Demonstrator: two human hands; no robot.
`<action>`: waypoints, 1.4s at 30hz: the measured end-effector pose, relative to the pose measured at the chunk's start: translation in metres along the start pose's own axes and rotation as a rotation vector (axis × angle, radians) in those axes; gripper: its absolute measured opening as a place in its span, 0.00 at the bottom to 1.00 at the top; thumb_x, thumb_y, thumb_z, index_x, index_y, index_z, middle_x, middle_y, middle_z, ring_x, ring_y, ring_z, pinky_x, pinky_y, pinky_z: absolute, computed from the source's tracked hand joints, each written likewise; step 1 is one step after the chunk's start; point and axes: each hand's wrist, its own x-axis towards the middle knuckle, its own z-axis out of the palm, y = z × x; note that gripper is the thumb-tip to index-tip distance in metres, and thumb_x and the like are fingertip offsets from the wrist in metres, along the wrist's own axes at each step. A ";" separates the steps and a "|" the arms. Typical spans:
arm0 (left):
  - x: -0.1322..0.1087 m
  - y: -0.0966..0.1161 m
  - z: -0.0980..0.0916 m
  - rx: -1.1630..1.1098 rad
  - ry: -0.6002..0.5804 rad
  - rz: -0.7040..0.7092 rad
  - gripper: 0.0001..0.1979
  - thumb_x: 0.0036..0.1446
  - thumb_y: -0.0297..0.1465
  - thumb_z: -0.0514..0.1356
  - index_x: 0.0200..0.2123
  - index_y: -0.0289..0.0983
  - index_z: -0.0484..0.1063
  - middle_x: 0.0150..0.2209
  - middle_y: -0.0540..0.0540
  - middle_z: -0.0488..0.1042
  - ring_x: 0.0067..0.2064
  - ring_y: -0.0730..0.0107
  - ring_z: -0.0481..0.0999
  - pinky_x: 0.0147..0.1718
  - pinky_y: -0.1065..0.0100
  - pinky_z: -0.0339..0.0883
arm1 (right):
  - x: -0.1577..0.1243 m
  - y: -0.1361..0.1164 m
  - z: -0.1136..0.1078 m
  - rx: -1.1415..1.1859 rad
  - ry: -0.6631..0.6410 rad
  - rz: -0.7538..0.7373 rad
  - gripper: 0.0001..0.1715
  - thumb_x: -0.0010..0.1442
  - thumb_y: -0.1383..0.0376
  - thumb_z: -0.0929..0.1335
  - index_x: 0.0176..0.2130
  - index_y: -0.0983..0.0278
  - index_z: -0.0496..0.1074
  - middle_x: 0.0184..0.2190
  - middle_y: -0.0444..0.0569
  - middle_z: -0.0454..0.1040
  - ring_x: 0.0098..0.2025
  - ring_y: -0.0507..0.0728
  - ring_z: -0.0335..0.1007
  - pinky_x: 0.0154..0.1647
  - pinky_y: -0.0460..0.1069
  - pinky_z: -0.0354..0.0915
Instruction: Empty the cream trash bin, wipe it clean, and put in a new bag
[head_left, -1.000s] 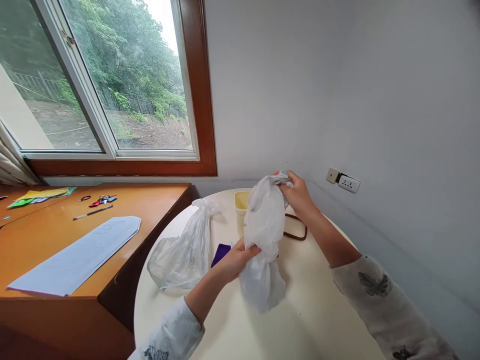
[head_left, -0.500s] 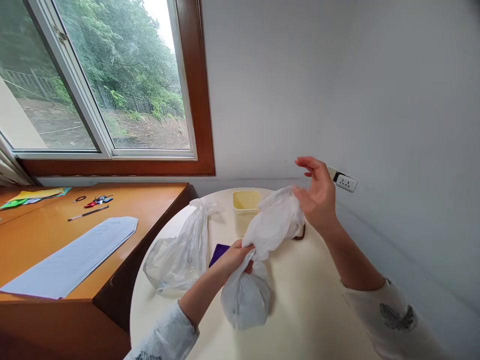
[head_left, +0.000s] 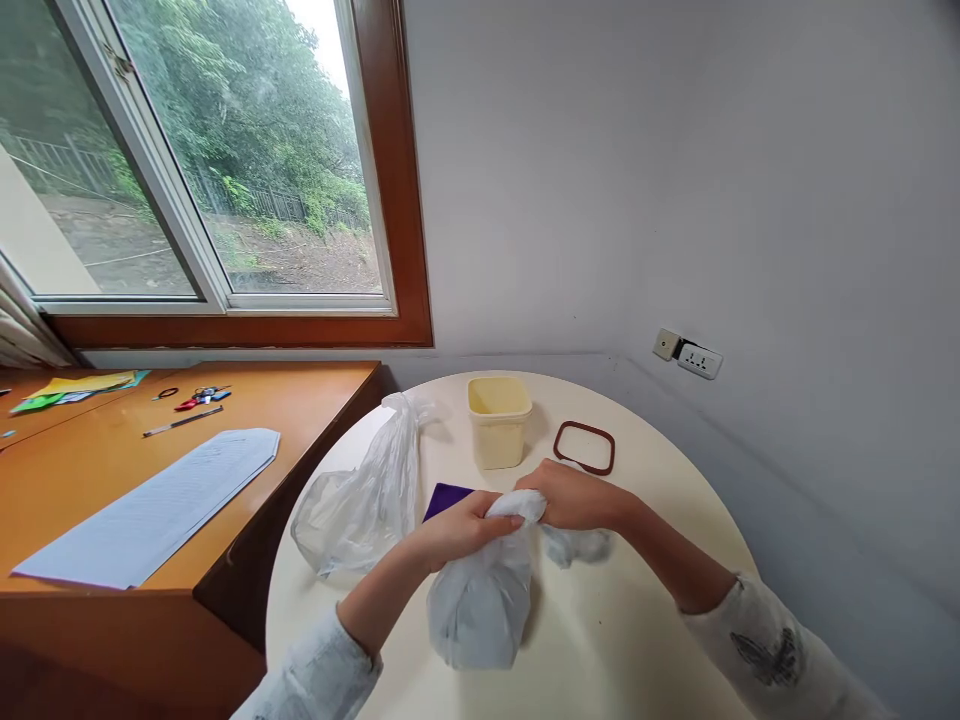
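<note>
A white plastic bag (head_left: 480, 610) with a rounded, filled bottom rests on the near part of the round table; its contents are hidden. My left hand (head_left: 461, 527) is closed around the bag's gathered neck. Just to the right, my right hand (head_left: 574, 497) grips the twisted upper part, and the loose end hangs below that fist. A purple flat item (head_left: 445, 498) lies partly covered behind my left hand. Beyond my right hand is a dark red rounded frame (head_left: 613, 450), which looks like a lid rim.
A pale yellow square container (head_left: 499, 440) stands open at the back of the cream round table (head_left: 637, 620). Left of it sits a clear plastic bag (head_left: 367, 510). The orange desk (head_left: 300, 400) carries papers (head_left: 165, 500), a pen (head_left: 182, 422) and keys (head_left: 202, 398).
My right hand has come down from its raised, open pose and closed on the bag's upper part. The bag's top is now twisted and lowered, uncovering the dark red frame.
</note>
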 end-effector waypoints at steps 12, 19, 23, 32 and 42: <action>-0.029 0.015 -0.008 0.656 -0.317 0.279 0.13 0.54 0.36 0.57 0.43 0.44 0.73 0.41 0.46 0.71 0.40 0.65 0.71 0.38 0.71 0.63 | -0.033 0.041 -0.027 0.374 -0.305 0.246 0.07 0.47 0.70 0.62 0.22 0.65 0.68 0.23 0.45 0.69 0.23 0.49 0.62 0.24 0.44 0.57; -0.027 0.006 0.006 0.922 0.018 0.213 0.16 0.59 0.39 0.48 0.43 0.39 0.68 0.38 0.43 0.72 0.38 0.59 0.72 0.36 0.63 0.63 | -0.051 0.030 -0.042 0.660 -0.310 0.166 0.12 0.54 0.63 0.62 0.25 0.67 0.68 0.23 0.45 0.70 0.26 0.50 0.66 0.28 0.45 0.61; -0.022 0.005 0.009 0.977 0.093 0.191 0.17 0.61 0.40 0.45 0.39 0.36 0.67 0.40 0.41 0.69 0.37 0.60 0.71 0.37 0.62 0.63 | -0.058 0.022 -0.037 0.876 -0.282 0.323 0.14 0.54 0.58 0.64 0.24 0.66 0.62 0.22 0.43 0.68 0.18 0.49 0.65 0.18 0.44 0.61; -0.015 0.003 0.017 1.023 0.209 0.214 0.19 0.62 0.39 0.43 0.48 0.37 0.65 0.40 0.42 0.64 0.38 0.61 0.68 0.38 0.60 0.62 | -0.060 -0.001 -0.035 0.855 -0.263 0.120 0.19 0.55 0.55 0.63 0.24 0.67 0.65 0.20 0.44 0.68 0.16 0.47 0.62 0.16 0.43 0.59; -0.009 -0.003 0.016 0.900 0.251 0.244 0.27 0.61 0.34 0.44 0.63 0.41 0.42 0.41 0.42 0.64 0.39 0.61 0.67 0.39 0.60 0.63 | -0.058 -0.010 -0.029 0.888 -0.349 0.070 0.21 0.56 0.53 0.63 0.24 0.67 0.66 0.19 0.42 0.67 0.15 0.46 0.61 0.16 0.43 0.58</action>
